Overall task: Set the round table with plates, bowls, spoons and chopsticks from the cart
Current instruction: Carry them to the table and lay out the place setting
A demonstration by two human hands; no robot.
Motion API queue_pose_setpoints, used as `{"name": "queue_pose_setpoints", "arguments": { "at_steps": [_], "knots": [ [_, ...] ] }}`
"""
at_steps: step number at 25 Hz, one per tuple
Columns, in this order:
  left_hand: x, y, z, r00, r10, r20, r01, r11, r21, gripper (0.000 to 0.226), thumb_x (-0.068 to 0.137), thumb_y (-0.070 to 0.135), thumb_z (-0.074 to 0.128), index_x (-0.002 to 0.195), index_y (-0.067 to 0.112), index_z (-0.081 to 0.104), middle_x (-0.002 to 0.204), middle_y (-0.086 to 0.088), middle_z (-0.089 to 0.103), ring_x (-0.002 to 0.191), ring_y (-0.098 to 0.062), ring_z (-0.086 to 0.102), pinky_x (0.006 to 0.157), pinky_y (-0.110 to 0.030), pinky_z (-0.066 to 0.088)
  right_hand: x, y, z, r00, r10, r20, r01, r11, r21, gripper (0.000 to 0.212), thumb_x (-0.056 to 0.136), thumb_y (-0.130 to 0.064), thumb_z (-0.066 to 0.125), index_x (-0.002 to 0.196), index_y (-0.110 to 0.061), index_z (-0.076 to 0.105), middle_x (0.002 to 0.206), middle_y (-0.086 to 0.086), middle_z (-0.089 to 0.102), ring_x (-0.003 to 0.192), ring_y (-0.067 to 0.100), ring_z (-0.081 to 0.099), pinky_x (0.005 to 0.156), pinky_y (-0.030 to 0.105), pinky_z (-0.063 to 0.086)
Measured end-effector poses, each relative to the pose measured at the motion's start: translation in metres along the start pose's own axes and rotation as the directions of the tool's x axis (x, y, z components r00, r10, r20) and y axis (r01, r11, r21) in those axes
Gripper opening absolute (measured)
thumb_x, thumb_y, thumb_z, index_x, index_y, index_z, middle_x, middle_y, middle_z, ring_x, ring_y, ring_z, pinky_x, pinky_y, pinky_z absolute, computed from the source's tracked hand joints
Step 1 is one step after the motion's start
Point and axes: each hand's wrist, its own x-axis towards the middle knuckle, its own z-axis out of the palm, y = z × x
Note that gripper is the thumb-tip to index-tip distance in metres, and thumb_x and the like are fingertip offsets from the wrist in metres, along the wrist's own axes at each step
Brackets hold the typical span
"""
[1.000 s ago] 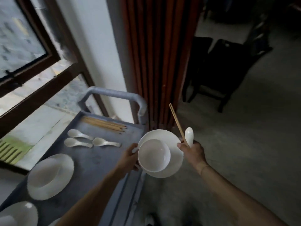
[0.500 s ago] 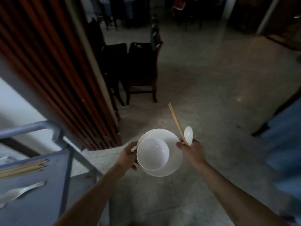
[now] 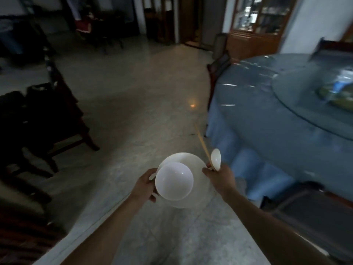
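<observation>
We carry one plate (image 3: 197,165) with one bowl (image 3: 174,181) on it; our left hand (image 3: 143,185) grips the plate's left edge, fingers curled under. Our right hand (image 3: 221,178) pinches one spoon (image 3: 216,159) and the chopsticks (image 3: 202,145), too blurred to count, both pointing away. The round table (image 3: 263,119), draped in blue cloth, stands right, apart from the dishes. Two dark chairs (image 3: 42,119) stand far left.
</observation>
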Motion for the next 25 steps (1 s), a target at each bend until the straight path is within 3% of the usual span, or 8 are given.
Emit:
{"name": "queue_pose_setpoints", "arguments": {
  "at_steps": [7,11,15,19,22,25],
  "knots": [
    [0.076,0.061,0.124,0.952,0.044,0.304,-0.076,0.993,0.093,0.052,0.083,-0.002,0.044,0.118,0.034,0.06,0.071,-0.007,0.072,0.055,-0.015,0.064,0.04,-0.026,0.043,0.029,0.04,-0.115,0.945,0.15,-0.292,-0.123,0.987,0.107,0.015,0.078,-0.022,0.075,0.071,-0.026,0.063,0.071,-0.002,0.065,0.073,0.021,0.062,0.068,0.034,0.049],
    [0.113,0.09,0.196,0.893,0.077,0.443,-0.146,0.981,0.124,0.047,0.085,0.0,0.046,0.113,0.035,0.062,0.072,0.0,0.073,0.054,-0.013,0.064,0.041,-0.025,0.043,0.04,0.059,-0.165,0.877,0.235,-0.42,-0.172,0.968,0.183,0.01,0.08,-0.024,0.075,0.078,-0.026,0.065,0.08,0.0,0.069,0.078,0.018,0.065,0.076,0.035,0.052],
    [0.147,0.121,0.262,0.812,0.098,0.575,-0.213,0.968,0.136,0.048,0.089,0.001,0.045,0.111,0.04,0.063,0.07,-0.001,0.074,0.053,-0.013,0.064,0.041,-0.024,0.045,0.056,0.071,-0.205,0.791,0.31,-0.527,-0.188,0.944,0.273,0.008,0.081,-0.021,0.074,0.08,-0.022,0.066,0.079,-0.003,0.069,0.075,0.013,0.065,0.068,0.029,0.05],
    [0.178,0.155,0.321,0.72,0.087,0.689,-0.245,0.96,0.135,0.05,0.089,-0.002,0.045,0.12,0.032,0.062,0.07,-0.008,0.07,0.049,-0.014,0.061,0.04,-0.023,0.046,0.076,0.075,-0.237,0.698,0.364,-0.616,-0.22,0.928,0.3,0.009,0.082,-0.022,0.074,0.086,-0.017,0.068,0.081,0.0,0.069,0.076,0.018,0.066,0.064,0.029,0.051],
    [0.202,0.177,0.363,0.624,0.068,0.778,-0.275,0.952,0.137,0.053,0.089,-0.005,0.042,0.126,0.027,0.06,0.077,-0.01,0.07,0.05,-0.014,0.06,0.043,-0.024,0.047,0.093,0.08,-0.258,0.612,0.417,-0.672,-0.232,0.907,0.351,0.009,0.081,-0.024,0.075,0.085,-0.019,0.067,0.08,0.003,0.07,0.075,0.022,0.067,0.067,0.035,0.056],
    [0.21,0.193,0.395,0.586,0.037,0.81,-0.252,0.958,0.139,0.054,0.089,-0.004,0.042,0.129,0.029,0.059,0.08,-0.014,0.068,0.053,-0.017,0.062,0.047,-0.027,0.05,0.1,0.085,-0.276,0.556,0.447,-0.701,-0.266,0.894,0.36,0.01,0.08,-0.026,0.075,0.082,-0.022,0.066,0.08,0.004,0.07,0.073,0.022,0.067,0.07,0.039,0.058]
  ]
}}
